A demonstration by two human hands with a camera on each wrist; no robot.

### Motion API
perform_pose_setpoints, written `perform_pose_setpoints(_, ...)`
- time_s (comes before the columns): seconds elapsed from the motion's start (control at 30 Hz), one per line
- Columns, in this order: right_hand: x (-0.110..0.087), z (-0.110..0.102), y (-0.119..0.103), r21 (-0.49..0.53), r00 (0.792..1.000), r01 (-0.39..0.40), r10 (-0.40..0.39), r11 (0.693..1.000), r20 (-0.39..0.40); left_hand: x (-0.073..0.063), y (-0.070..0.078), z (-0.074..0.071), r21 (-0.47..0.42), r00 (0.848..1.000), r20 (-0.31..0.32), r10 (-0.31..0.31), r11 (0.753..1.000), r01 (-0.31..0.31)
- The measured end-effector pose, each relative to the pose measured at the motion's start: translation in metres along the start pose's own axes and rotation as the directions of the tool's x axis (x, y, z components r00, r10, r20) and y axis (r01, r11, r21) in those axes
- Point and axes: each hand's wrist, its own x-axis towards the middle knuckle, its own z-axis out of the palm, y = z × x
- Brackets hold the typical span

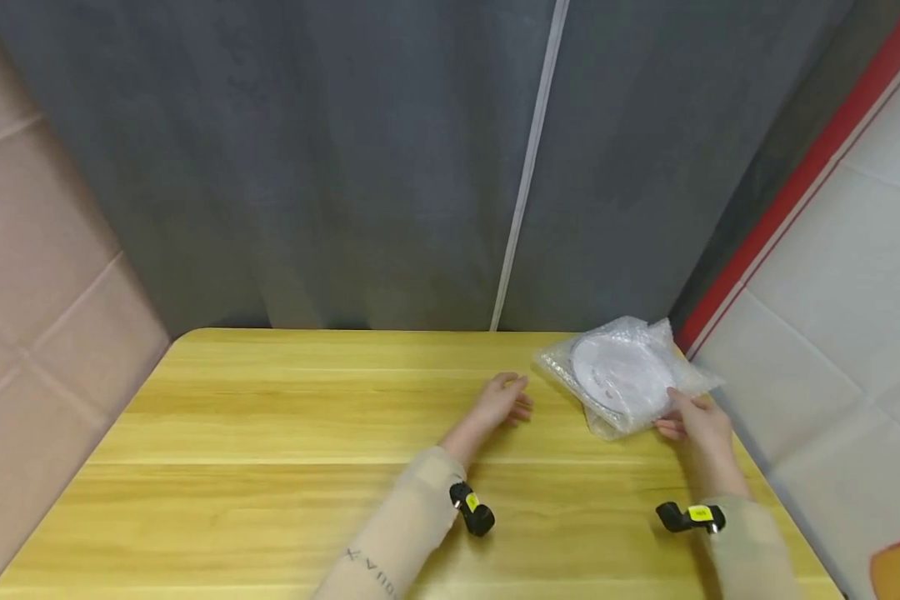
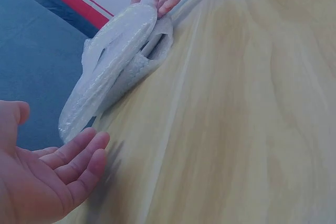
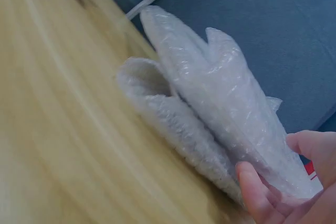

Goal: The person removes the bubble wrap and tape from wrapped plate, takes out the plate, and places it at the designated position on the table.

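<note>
A white round disc wrapped in clear bubble wrap (image 1: pixel 621 371) is at the back right of the table. My right hand (image 1: pixel 701 425) pinches its near right edge, thumb on top and fingers below. In the right wrist view, the bubble-wrapped disc (image 3: pixel 226 93) tilts up above a second layer of bubble wrap (image 3: pixel 173 124) that opens at its left end. Left of the package, my left hand (image 1: pixel 501 400) hovers apart from it, holding nothing. In the left wrist view, the left hand's fingers (image 2: pixel 79 163) are loosely extended, palm partly up.
The wooden table (image 1: pixel 270 433) reaches back to a dark grey curtain (image 1: pixel 345 167) with a pale vertical strip (image 1: pixel 528 167). A white wall panel (image 1: pixel 832 292) with red trim stands close on the right, and a beige padded wall (image 1: pixel 37 333) on the left.
</note>
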Motion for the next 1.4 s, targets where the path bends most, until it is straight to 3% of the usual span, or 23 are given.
perform_pose_setpoints(0.2,0.003,-0.002,0.001,0.100,0.996,0.020,-0.029,0.995,0.089,0.002,-0.001,0.007,-0.043,1.000,0.008,0.000,0.999,0.000)
perform_pose_setpoints(0.4,0.007,-0.009,0.008,0.219,0.971,0.038,-0.088,0.975,0.224,0.008,-0.005,0.017,-0.143,0.998,0.063,-0.010,0.990,0.019)
perform_pose_setpoints(0.5,0.010,-0.010,0.012,0.268,0.960,0.059,-0.129,0.962,0.250,0.009,-0.007,0.024,-0.201,0.996,0.088,-0.014,0.979,0.031)
perform_pose_setpoints(0.67,0.009,-0.007,0.015,0.305,0.960,0.082,-0.158,0.949,0.232,0.013,-0.010,0.035,-0.292,0.994,0.104,-0.030,0.955,0.059)
perform_pose_setpoints(1.03,0.005,-0.005,0.012,0.254,0.983,0.025,-0.070,0.967,0.169,0.019,-0.020,0.050,-0.451,0.992,0.125,-0.034,0.888,0.088)
perform_pose_setpoints(1.4,0.003,-0.002,0.008,0.206,0.993,0.015,-0.038,0.978,0.107,0.024,-0.018,0.059,-0.521,0.988,0.152,0.016,0.851,0.066)
